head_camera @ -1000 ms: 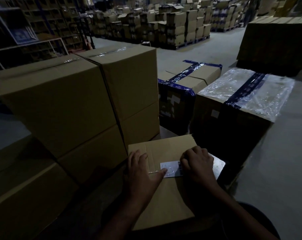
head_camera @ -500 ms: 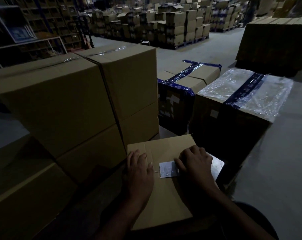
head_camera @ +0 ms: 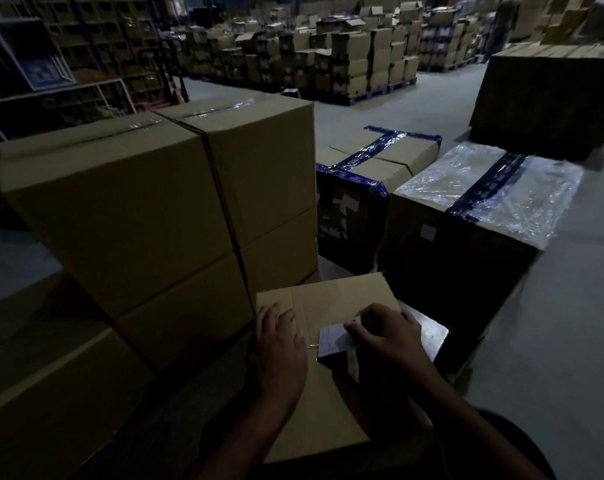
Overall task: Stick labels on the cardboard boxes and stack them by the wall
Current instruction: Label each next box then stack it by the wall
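Corrugated brown cardboard box point(head_camera: 331, 299) lies low at centre frame, its flat top matte and creased, under two hands. Left hand point(head_camera: 279, 344) rests flat on it, fingers straight, while right hand point(head_camera: 387, 332) pinches one small white rectangular label point(head_camera: 331, 342) with curled fingers. Four plain taped cartons point(head_camera: 148, 216) stand stacked at left; two blue-taped boxes point(head_camera: 380, 164), one under glossy crinkled film, sit at right.

Dim warehouse floor, with a left hand point(head_camera: 276, 344) lying flat on a small cardboard box point(head_camera: 328, 403) and a right hand point(head_camera: 388, 332) curled over the edge of a white label point(head_camera: 330, 341) on its top, beside tall stacked boxes point(head_camera: 148, 216) and a plastic-wrapped box point(head_camera: 484, 202).
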Motion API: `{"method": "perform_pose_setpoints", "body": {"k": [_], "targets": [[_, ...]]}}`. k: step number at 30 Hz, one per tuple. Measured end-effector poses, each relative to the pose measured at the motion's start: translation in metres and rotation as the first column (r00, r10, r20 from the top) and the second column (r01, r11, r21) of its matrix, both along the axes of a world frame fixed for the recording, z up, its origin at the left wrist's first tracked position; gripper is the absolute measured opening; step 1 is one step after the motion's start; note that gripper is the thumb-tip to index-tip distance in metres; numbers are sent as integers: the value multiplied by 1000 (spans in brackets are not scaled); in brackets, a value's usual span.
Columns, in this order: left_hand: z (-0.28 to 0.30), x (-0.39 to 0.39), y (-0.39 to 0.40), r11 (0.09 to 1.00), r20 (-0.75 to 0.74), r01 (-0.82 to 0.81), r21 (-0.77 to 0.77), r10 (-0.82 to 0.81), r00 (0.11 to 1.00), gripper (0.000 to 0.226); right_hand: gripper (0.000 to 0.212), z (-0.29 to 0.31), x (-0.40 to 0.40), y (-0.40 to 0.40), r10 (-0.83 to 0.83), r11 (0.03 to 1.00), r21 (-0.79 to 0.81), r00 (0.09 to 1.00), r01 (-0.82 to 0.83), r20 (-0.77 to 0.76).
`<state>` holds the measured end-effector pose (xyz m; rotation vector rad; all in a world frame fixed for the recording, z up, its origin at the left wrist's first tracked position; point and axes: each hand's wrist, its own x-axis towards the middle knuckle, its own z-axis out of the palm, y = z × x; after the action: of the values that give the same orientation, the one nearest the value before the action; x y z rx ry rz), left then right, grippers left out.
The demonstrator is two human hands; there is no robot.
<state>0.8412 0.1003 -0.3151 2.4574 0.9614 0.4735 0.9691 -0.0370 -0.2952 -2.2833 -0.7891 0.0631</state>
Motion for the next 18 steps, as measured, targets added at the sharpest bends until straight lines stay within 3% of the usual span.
{"method": "perform_pose_setpoints", "body": {"k": [4,10,15,18], "targets": [[-1,1,1,1000,8,1,8,-1,1000,39,24,3,-1,3,20,996,84,989,-8,-147],[-3,1,3,1000,55,11,7,-12,998,38,13,-5,-11,0,108,950,311,965,-29,-238],[-4,2,5,1000,58,18,-1,-18,998,37,30,10,-21,-7,171,894,448,940,-21,-296],[-5,3,7,1000,47,25,10,-25,999,39,19,18,-21,-18,186,831,553,905,64,-384]]}}
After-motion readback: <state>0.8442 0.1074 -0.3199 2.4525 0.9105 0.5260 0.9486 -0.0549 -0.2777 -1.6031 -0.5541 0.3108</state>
